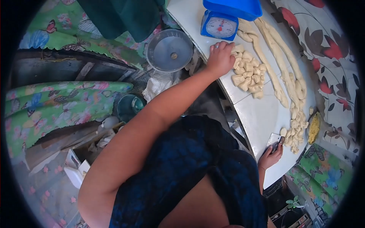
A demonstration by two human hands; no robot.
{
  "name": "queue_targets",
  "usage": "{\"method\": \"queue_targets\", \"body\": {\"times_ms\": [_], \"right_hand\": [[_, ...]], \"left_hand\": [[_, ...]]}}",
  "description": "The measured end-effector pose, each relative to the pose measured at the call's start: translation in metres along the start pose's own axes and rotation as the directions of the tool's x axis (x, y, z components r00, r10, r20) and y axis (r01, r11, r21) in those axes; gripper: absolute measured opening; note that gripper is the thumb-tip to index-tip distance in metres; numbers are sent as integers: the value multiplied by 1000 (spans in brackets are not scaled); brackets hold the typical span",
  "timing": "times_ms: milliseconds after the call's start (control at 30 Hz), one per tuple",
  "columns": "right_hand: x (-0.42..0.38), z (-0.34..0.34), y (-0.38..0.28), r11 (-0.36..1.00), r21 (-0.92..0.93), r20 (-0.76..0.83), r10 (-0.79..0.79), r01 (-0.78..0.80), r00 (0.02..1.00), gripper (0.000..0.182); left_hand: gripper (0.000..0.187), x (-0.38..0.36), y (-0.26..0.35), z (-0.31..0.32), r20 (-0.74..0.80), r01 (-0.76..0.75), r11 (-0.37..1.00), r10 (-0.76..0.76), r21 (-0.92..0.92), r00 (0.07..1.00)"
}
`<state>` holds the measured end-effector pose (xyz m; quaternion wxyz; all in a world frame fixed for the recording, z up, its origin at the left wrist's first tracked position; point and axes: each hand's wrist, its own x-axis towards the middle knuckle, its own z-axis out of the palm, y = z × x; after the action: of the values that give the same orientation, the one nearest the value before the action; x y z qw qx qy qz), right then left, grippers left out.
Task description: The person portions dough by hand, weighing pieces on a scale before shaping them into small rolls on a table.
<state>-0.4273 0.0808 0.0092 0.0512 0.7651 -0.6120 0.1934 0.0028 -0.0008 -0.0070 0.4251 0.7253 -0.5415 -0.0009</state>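
My left hand (pixel 221 59), with a ring on one finger, is at the left edge of a pile of cut dough pieces (pixel 249 72). Its fingers curl around dough at the pile's edge, partly hidden by the hand. In my right hand (pixel 270 156) is a dough scraper (pixel 274 141), a flat metal blade with a dark grip, held close to a second heap of small dough pieces (pixel 294 135). Long dough ropes (pixel 279 49) stretch along the table between the scale and that second heap.
A blue kitchen scale (pixel 219 27) with a blue pan (pixel 234 8) stands on the white table (pixel 253 114). A dish of yellow stuff (pixel 314 128) sits by the far edge. Off the table are a grey basin (pixel 169 51) and a green bucket (pixel 130 106).
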Motion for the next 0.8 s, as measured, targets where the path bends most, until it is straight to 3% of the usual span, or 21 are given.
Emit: {"method": "queue_targets", "body": {"times_ms": [67,367,467,500,567,600,633,733,800], "right_hand": [[0,-1,-2,1000,-3,9,9,-9,1000,43],[0,-3,-5,999,-30,17,45,-44,999,44],[3,-3,-16,979,-195,-134,-79,52,988,43],[17,-4,-24,978,-37,-175,-208,205,962,42],[39,7,-62,963,214,-202,-120,164,972,37],[53,6,-87,949,245,-152,-164,198,975,36],[67,15,-105,871,448,-111,-171,203,979,37],[107,31,-151,837,424,48,-402,346,914,43],[128,37,-169,809,368,-9,-491,460,871,42]], "left_hand": [[36,0,0,2,-4,33,997,-33,65,999],[34,1,-2,-3,57,5,1000,-4,-29,998],[32,3,-2,-3,44,18,998,-16,-53,999],[31,2,-2,-3,35,11,998,-9,-58,999],[31,5,-3,-4,17,3,999,-2,-44,1000],[31,2,-2,-2,11,-1,1000,1,-23,1000],[29,1,-4,1,-8,-3,1000,3,-26,1000],[28,0,0,-3,16,3,1000,-3,-7,1000],[28,3,-2,-3,-21,-18,999,18,-44,1000]]}}
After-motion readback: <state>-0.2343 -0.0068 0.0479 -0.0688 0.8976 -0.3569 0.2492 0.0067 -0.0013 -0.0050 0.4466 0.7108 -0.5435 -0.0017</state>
